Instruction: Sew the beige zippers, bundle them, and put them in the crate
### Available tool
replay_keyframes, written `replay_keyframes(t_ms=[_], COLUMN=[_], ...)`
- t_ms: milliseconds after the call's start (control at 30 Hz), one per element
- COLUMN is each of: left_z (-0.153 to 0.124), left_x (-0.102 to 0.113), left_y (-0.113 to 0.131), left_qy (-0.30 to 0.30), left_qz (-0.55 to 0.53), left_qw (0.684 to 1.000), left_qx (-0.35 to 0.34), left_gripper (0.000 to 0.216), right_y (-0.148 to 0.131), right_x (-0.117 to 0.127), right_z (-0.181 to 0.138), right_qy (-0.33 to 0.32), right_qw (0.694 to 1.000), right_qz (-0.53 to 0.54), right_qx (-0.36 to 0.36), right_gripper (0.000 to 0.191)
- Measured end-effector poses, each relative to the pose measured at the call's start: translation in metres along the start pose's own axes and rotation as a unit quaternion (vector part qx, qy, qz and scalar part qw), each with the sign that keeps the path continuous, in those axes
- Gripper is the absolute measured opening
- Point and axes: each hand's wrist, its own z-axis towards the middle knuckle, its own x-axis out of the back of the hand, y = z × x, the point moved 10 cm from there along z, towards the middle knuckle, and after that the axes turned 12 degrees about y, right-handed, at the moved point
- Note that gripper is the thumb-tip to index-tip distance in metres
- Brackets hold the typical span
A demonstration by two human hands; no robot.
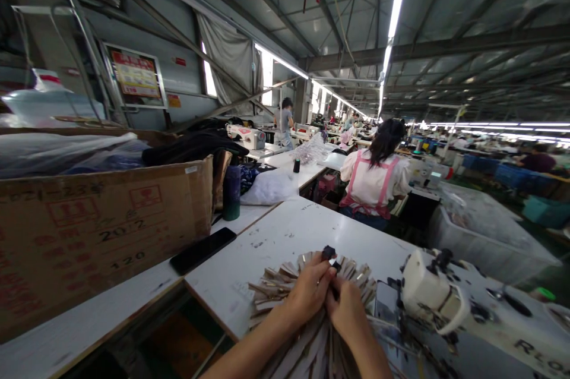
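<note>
A fanned bundle of beige strips with metal ends lies on the white table in front of me. My left hand rests on top of the bundle, fingers curled and pinching near a small dark piece at the fan's far edge. Beside it, my right hand is closed on the strips. Both hands touch each other over the middle of the fan.
A white sewing machine stands right of my hands. A black phone lies on the left, next to a large cardboard box and a dark bottle. A person in a pink apron sits ahead; grey bins on the right.
</note>
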Motion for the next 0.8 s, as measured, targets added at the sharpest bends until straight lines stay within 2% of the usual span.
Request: replay_keyframes(t_ms=[100,200,300,433,533,700,800], left_z=[0.002,-0.003,-0.009,-0.013,-0.016,-0.023,-0.029], left_x=[-0.011,-0.013,0.002,0.022,0.017,-0.005,-0.011], left_y=[-0.003,-0.012,-0.027,-0.037,-0.036,-0.029,-0.023], left_qy=[-0.030,-0.082,-0.105,-0.077,-0.077,-0.108,-0.129], left_qz=[0.013,0.061,0.122,0.137,0.145,0.233,0.245], left_qw=[0.999,0.995,0.986,0.986,0.986,0.966,0.958], left_qx=[0.011,0.022,0.045,0.053,0.042,-0.016,-0.075], left_gripper=[0.033,0.031,0.026,0.014,0.011,0.022,0.025], right_y=[-0.004,0.006,0.024,0.034,0.036,0.043,0.041], right_x=[0.004,0.008,0.007,0.010,0.014,0.015,0.020], right_z=[-0.001,-0.001,-0.002,-0.003,-0.003,-0.001,0.002], right_qy=[0.003,0.021,0.037,0.091,0.118,0.093,0.112], right_qw=[1.000,0.999,0.997,0.994,0.990,0.975,0.971], right_qz=[0.029,0.021,0.001,-0.008,0.010,0.057,0.074], right_qx=[0.008,-0.023,-0.064,-0.061,-0.078,-0.193,-0.196], right_gripper=[0.029,0.029,0.041,0.047,0.045,0.044,0.044])
